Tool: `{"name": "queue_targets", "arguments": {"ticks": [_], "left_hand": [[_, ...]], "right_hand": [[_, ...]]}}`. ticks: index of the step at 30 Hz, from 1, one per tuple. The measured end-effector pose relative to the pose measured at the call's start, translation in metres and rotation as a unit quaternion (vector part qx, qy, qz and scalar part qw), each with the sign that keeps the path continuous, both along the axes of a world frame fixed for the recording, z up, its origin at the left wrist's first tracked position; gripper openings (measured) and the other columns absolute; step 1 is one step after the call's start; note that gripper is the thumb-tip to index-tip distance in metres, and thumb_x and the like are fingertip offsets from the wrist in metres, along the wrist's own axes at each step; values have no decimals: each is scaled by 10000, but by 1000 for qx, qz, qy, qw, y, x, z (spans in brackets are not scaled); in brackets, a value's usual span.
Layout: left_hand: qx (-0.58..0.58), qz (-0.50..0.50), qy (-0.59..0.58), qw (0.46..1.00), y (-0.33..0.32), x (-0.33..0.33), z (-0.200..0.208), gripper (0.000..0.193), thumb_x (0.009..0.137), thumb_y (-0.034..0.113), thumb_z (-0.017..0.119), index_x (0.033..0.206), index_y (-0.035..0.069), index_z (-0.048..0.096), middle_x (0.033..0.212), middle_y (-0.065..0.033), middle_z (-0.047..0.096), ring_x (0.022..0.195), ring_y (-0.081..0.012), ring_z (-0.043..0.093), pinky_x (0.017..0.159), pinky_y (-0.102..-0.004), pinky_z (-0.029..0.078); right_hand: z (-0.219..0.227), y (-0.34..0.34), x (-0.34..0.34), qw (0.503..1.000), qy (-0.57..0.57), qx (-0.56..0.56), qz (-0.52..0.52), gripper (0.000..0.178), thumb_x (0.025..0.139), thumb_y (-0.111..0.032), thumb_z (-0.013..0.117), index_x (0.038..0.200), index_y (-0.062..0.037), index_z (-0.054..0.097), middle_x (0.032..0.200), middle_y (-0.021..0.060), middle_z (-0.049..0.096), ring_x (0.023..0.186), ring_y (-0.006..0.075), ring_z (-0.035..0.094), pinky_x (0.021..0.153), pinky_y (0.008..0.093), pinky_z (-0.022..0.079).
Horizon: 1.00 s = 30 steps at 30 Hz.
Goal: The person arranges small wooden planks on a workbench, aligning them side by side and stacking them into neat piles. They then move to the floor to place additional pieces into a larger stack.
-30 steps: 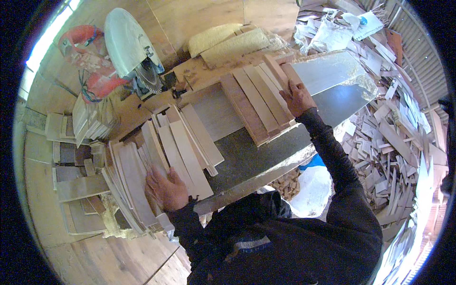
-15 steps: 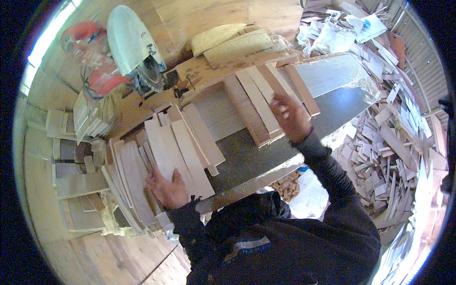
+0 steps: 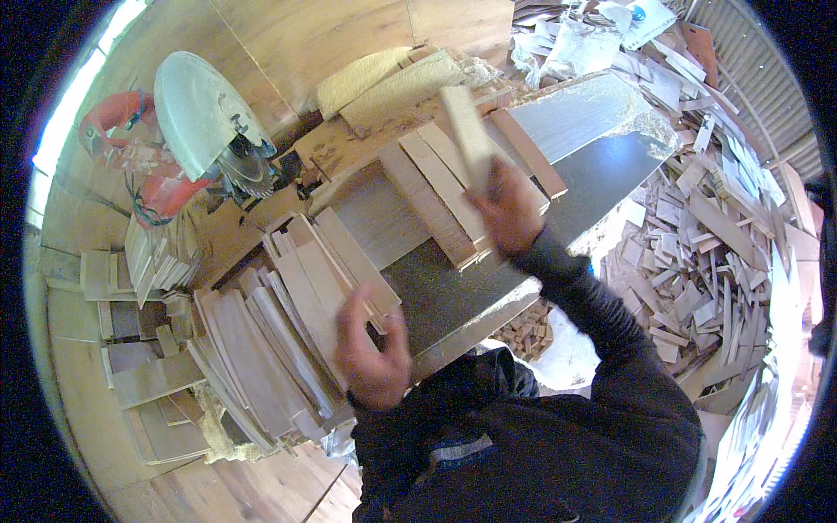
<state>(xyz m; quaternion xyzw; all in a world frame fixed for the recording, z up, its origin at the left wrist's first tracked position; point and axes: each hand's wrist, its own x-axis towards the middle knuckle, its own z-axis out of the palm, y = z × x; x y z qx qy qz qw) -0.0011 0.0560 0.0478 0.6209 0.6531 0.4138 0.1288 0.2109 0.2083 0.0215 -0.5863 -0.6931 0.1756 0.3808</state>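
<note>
A short pale wooden board [image 3: 466, 126] is lifted at a slant over the right-hand row of boards. Its near end is in my right hand [image 3: 510, 209], whose fingers are closed round it. Beneath and beside lie reddish-brown and pale boards [image 3: 423, 200], laid side by side across the dark saw table. My left hand [image 3: 375, 353], somewhat blurred, hovers at the near end of the left-hand boards [image 3: 318, 283] with thumb and fingers apart. Nothing shows between them.
A circular saw [image 3: 240, 166] with a pale guard and red body stands at the back left. Stacks of thin boards [image 3: 253, 349] crowd the left side. Wood offcuts [image 3: 680, 270] heap up at the right. The dark metal tabletop [image 3: 471, 296] shows between the rows.
My right hand has picked up a pale board from the right-hand row and raised it. My left hand has come off the left-hand boards and moved right. The whole view has shifted slightly.
</note>
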Motion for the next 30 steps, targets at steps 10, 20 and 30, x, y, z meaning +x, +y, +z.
{"name": "queue_targets", "arguments": {"ticks": [10, 20, 30], "left_hand": [[-151, 279, 266, 910, -14, -43, -48, 727, 745, 350, 701, 1293, -15, 392, 1252, -244, 451, 1180, -413, 384, 1028, -498, 277], [-142, 286, 252, 914, -16, -40, -58, 677, 750, 274, 696, 1291, -4, 401, 1231, -246, 490, 1203, -386, 405, 997, -476, 317], [-145, 284, 122, 940, -5, -39, -34, 681, 727, 56, 684, 1330, 5, 373, 1171, -219, 543, 1119, -358, 495, 938, -446, 394]], "right_hand": [[-44, 109, 74, 958, -282, -5, 57, 342, 807, -283, 604, 990, 6, 593, 900, 234, 614, 851, 354, 622, 730, 417, 504], [-46, 84, 58, 974, -109, 197, -9, 412, 866, -270, 575, 1172, 1, 526, 1087, 218, 602, 973, 372, 595, 803, 415, 492], [-43, -87, -86, 929, 107, -192, 296, 376, 841, -218, 647, 1125, 0, 536, 843, 162, 655, 768, 259, 662, 679, 362, 524]]}}
